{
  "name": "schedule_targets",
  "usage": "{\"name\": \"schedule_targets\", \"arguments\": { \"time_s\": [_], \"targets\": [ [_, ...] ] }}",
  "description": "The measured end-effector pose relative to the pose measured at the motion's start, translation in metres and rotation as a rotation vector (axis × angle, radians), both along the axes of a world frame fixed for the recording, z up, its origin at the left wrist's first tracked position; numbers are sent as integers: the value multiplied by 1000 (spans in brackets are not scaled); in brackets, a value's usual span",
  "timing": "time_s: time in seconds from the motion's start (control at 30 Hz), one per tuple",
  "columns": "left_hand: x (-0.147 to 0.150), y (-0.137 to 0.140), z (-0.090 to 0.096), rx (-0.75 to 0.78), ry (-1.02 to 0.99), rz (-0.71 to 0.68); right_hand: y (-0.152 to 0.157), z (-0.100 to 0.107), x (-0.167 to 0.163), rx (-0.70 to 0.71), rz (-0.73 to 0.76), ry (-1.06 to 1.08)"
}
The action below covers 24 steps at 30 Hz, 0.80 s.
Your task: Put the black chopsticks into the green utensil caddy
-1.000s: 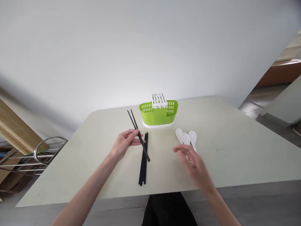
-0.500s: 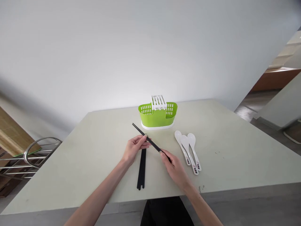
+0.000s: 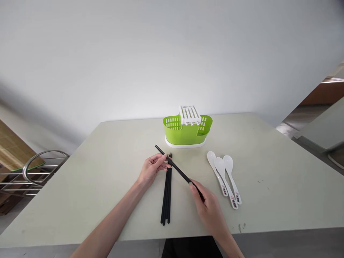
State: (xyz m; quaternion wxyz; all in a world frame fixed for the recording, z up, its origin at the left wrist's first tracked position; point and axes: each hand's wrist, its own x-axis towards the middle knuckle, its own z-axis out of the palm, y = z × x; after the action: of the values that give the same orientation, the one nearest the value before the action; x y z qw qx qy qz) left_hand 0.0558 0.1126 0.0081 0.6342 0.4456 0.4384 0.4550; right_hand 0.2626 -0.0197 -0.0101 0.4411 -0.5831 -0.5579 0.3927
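Both hands hold black chopsticks slantwise above the table, lying close together along their length. My left hand pinches them toward the far end between thumb and fingers. Around the near end, my right hand is closed. Beneath them, several more black chopsticks lie in a bundle on the table, partly covered by the left fingers. To the right of my right hand lie three white spoons, bowls pointing away. Farther back stands a green cutlery basket with a white slotted top and white base.
The pale table meets a white wall at its back. A metal rack with a wooden board stands off the table's left edge. The table's front edge runs just before my lap.
The view has shifted slightly, so the table's things appear farther right. My right hand has drawn a little back and right along the chopsticks. The left hand keeps its pinch.
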Motion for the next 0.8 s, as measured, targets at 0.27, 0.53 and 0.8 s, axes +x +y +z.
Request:
{"name": "schedule_targets", "arguments": {
  "time_s": [0.27, 0.53, 0.8],
  "targets": [
    [2, 3, -4, -29, -49, 31, 0, 0, 0, -38, 4, -18],
    [2, 2, -4, -58, -103, 33, -3, 4, -1, -35, -7, -43],
    [-3, 5, -4, -74, -106, -25, 0, 8, -1, 32, 2, -35]
  ]
}}
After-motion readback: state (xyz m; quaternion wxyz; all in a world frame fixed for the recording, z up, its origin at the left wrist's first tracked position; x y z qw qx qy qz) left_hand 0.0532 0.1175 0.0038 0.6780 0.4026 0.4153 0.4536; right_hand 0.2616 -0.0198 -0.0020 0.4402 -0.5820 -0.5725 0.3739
